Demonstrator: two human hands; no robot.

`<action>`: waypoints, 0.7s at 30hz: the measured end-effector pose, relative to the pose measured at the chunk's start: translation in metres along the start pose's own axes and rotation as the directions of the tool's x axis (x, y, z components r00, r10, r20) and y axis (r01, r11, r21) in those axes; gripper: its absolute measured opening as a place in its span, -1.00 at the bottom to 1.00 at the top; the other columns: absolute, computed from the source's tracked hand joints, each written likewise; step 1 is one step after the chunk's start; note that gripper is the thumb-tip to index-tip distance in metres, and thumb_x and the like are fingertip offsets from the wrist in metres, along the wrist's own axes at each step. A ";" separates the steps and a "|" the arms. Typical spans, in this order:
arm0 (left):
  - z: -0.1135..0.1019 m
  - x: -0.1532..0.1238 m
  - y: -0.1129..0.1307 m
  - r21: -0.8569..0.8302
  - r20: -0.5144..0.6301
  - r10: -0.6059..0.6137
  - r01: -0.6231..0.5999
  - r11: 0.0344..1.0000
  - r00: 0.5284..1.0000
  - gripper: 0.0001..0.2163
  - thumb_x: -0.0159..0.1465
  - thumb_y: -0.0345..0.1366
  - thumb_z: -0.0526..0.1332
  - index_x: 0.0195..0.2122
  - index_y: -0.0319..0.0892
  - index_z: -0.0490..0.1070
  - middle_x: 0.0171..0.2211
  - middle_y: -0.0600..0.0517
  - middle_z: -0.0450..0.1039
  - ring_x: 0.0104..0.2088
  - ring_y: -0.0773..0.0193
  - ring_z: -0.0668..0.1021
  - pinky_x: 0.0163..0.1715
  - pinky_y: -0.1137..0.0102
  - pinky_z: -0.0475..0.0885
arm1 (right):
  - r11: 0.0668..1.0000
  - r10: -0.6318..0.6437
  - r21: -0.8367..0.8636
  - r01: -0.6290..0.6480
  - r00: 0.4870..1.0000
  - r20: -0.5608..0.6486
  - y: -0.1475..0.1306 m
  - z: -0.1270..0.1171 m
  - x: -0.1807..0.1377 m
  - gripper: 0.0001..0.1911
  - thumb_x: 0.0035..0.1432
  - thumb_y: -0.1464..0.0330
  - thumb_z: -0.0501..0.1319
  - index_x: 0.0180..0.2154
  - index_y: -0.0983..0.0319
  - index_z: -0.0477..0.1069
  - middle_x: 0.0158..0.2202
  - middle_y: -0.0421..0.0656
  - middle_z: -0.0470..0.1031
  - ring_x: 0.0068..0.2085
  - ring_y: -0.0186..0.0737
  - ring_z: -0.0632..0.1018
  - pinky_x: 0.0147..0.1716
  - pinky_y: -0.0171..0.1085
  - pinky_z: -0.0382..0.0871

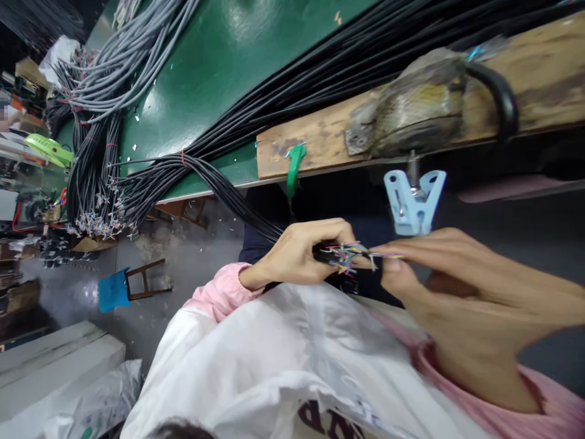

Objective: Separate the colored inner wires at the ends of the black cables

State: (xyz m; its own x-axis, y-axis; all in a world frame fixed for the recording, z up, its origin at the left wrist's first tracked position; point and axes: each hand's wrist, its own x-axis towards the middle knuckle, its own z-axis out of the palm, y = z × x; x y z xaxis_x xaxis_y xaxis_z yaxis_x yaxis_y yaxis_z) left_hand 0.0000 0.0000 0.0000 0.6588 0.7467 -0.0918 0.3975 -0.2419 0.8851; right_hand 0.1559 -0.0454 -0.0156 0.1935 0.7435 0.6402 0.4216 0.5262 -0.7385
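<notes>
**A:** Start with the biggest thing. Where does the green table [219, 61] sit for you?

**B:** Well beyond your fingertips, above both hands. Long black cables [347, 55] run across it, and grey cables [123, 67] lie further off to the side of your left hand, with bundles showing stripped ends near the table edge.

**A:** And closer in?

**B:** A worn wooden board [320, 137] lies along the table edge, just above your fingers. A green clip [295, 167] hangs from it above your left hand, and a pale blue clamp [414, 198] hangs directly above the gap between your two hands, near your right fingertips but not touching them.

**A:** What is under your wrists?

**B:** A white plastic bag [292, 360] lies across your lap, below both hands, against your pink sleeves.

**A:** Now your left hand.

**B:** Your left hand [301, 253] is curled closed around a black cable bundle [233, 198], which leads from your fist back up to the table. The coloured wire ends [345, 255] fan out past your knuckles toward your right hand.

**A:** And the right?

**B:** Your right hand [461, 286] has thumb and forefinger pinched together on a thin wire [388, 255] from that fan, right at the fingertips. The other fingers lie stretched alongside. The picture is blurred there, so you cannot tell its colour.
</notes>
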 end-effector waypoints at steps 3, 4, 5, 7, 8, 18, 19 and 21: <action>0.008 -0.008 -0.012 -0.031 -0.142 0.090 -0.096 0.995 0.986 -0.85 0.21 -0.36 0.18 -0.46 -0.34 0.42 -0.44 0.03 0.45 -0.42 0.47 0.42 -0.37 0.51 0.28 | 0.985 0.171 0.037 -0.170 0.985 -0.013 0.006 0.000 -0.006 -0.84 0.07 0.55 0.30 -0.41 0.17 0.49 -0.52 -0.26 0.49 -0.55 -0.37 0.45 -0.59 -0.36 0.26; 0.011 -0.009 -0.015 -0.043 -0.175 0.106 -0.115 0.992 0.979 -0.76 0.24 -0.25 0.17 -0.46 -0.33 0.44 -0.46 0.03 0.44 -0.45 0.47 0.41 -0.39 0.50 0.28 | 0.970 0.231 0.080 -0.230 0.973 -0.004 0.007 0.000 -0.008 -0.84 0.08 0.53 0.30 -0.41 0.15 0.52 -0.51 -0.26 0.51 -0.54 -0.35 0.47 -0.59 -0.35 0.29; 0.012 -0.009 -0.017 -0.057 -0.199 0.113 -0.126 0.990 0.974 -0.68 0.25 -0.13 0.18 -0.46 -0.32 0.46 -0.49 0.03 0.43 -0.47 0.47 0.39 -0.42 0.49 0.28 | 0.951 0.281 0.131 -0.281 0.960 0.024 0.009 -0.001 -0.010 -0.85 0.10 0.51 0.29 -0.39 0.13 0.55 -0.49 -0.24 0.53 -0.52 -0.33 0.50 -0.57 -0.34 0.33; 0.015 -0.009 -0.020 -0.087 -0.234 0.116 -0.140 0.986 0.965 -0.57 0.22 0.05 0.22 -0.50 -0.28 0.47 -0.54 0.04 0.40 -0.52 0.45 0.37 -0.47 0.48 0.28 | 0.916 0.325 0.212 -0.341 0.939 0.109 0.009 -0.003 -0.013 -0.85 0.13 0.45 0.28 -0.31 0.10 0.59 -0.42 -0.20 0.56 -0.46 -0.27 0.55 -0.53 -0.33 0.40; 0.016 -0.009 -0.021 -0.103 -0.251 0.130 -0.160 0.982 0.959 -0.56 0.20 0.08 0.25 -0.51 -0.27 0.47 -0.56 0.04 0.39 -0.53 0.45 0.36 -0.50 0.47 0.28 | 0.905 0.327 0.234 -0.356 0.932 0.154 0.008 -0.003 -0.014 -0.86 0.15 0.42 0.28 -0.28 0.09 0.60 -0.39 -0.17 0.57 -0.43 -0.26 0.57 -0.53 -0.33 0.42; 0.047 -0.011 -0.028 0.243 -0.597 0.424 -0.350 0.905 0.682 -0.89 0.21 -0.32 0.24 -0.36 -0.24 0.51 -0.54 0.06 0.43 -0.58 0.45 0.37 -0.58 0.49 0.25 | 0.896 0.359 0.213 -0.390 0.918 0.169 0.006 0.001 -0.015 -0.91 0.20 0.34 0.30 -0.37 0.18 0.53 -0.44 -0.17 0.51 -0.48 -0.35 0.54 -0.58 -0.44 0.39; 0.053 -0.011 -0.029 0.265 -0.639 0.430 -0.342 0.901 0.638 -0.90 0.20 -0.33 0.25 -0.34 -0.24 0.51 -0.53 0.05 0.45 -0.57 0.43 0.39 -0.58 0.49 0.26 | 0.873 0.396 0.238 -0.425 0.904 0.161 0.007 0.002 -0.017 -0.87 0.20 0.28 0.31 -0.37 0.18 0.53 -0.42 -0.16 0.53 -0.46 -0.33 0.56 -0.55 -0.42 0.42; 0.063 -0.012 -0.034 0.285 -0.677 0.411 -0.298 0.911 0.610 -0.88 0.19 -0.29 0.27 -0.33 -0.23 0.52 -0.51 0.03 0.47 -0.56 0.40 0.41 -0.58 0.46 0.29 | 0.835 0.449 0.277 -0.475 0.880 0.155 0.009 0.005 -0.022 -0.77 0.19 0.17 0.32 -0.39 0.19 0.52 -0.41 -0.14 0.55 -0.45 -0.30 0.57 -0.55 -0.40 0.44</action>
State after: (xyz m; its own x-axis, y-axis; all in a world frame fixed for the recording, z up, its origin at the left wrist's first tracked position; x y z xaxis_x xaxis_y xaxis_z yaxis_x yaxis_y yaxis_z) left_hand 0.0189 -0.0397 -0.0574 0.1335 0.7756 0.6169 0.3478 -0.6196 0.7037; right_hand 0.1510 -0.0550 -0.0376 0.2226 0.9543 0.1993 0.0146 0.2012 -0.9794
